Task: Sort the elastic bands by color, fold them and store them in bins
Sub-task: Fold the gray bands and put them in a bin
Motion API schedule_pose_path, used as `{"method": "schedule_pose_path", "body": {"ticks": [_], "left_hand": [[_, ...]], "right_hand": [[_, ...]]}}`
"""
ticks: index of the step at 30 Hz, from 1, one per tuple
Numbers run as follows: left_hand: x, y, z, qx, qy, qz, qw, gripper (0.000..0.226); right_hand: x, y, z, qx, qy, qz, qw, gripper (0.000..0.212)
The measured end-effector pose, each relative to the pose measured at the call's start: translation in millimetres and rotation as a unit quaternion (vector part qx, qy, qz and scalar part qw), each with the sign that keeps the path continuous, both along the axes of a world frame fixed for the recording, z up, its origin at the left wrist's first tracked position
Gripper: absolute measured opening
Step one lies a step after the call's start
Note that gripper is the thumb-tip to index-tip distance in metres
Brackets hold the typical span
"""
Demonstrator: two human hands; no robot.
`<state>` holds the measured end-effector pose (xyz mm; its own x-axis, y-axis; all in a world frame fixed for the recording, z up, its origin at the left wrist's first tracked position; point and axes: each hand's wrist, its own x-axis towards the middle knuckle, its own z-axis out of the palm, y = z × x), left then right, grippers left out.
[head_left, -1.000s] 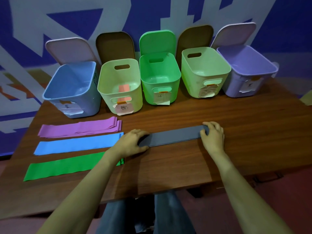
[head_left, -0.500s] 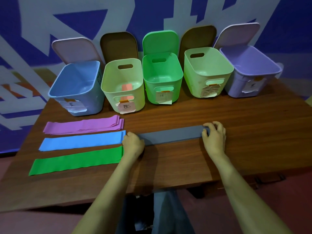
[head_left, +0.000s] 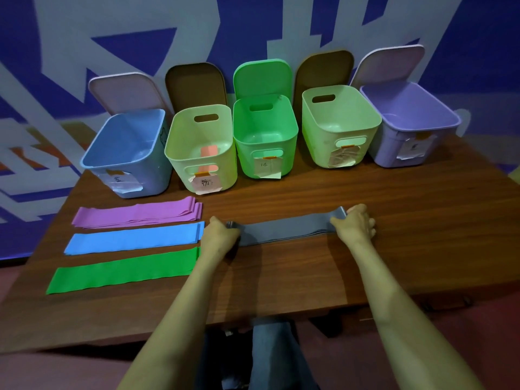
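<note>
Both ends of the grey band point(head_left: 284, 229), lying on the tabletop point(head_left: 365, 266), were pinched by left hand point(head_left: 218, 235) and right hand point(head_left: 355, 224); folding step imo; next needed one end carried onto the other.

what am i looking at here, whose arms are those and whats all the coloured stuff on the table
There is no machine here. A person wears one camera on the head, so this single picture looks down along their own bare arms. The left hand and right hand each grip one end of a grey band stretched across a wooden table. To the left lie a purple stack, a blue band and a green band, flat and side by side. At the back stand five open tubs in a row: a blue bin, a pale bin, a green bin, a second pale bin and a purple bin. The first pale bin holds a pink strip.
</note>
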<state>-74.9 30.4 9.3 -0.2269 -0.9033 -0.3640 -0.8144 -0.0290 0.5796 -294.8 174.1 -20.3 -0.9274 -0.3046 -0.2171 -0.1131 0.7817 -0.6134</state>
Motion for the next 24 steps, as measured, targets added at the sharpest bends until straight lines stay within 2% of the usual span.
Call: {"method": "schedule_pose_path", "body": {"ticks": [4,7,9,14,19,22,24], "left_hand": [[-13,3,20,-0.027,0.082,0.008,0.996,0.047],[-39,11,38,-0.074,0.110,-0.029,0.991,0.041],[-65,22,43,-0.071,0.119,-0.066,0.988,0.037],[-130,61,32,-0.055,0.087,-0.168,0.980,0.045],[-165,87,17,0.003,0.064,-0.205,0.977,0.049],[-168,89,13,0.018,0.064,-0.213,0.975,0.049],[-168,87,17,0.052,0.048,-0.238,0.969,0.041]], "right_hand": [[-2,5,4,-0.070,-0.035,0.020,0.997,0.036],[-5,12,4,-0.136,-0.075,0.024,0.988,0.036],[-10,15,3,-0.168,-0.108,0.017,0.980,0.036],[-17,16,4,-0.202,-0.176,0.009,0.963,0.036],[-25,15,5,-0.195,-0.221,0.012,0.955,0.027],[-35,24,14,-0.198,-0.301,0.054,0.931,0.030],[-43,34,19,-0.204,-0.336,0.083,0.916,0.032]]}}
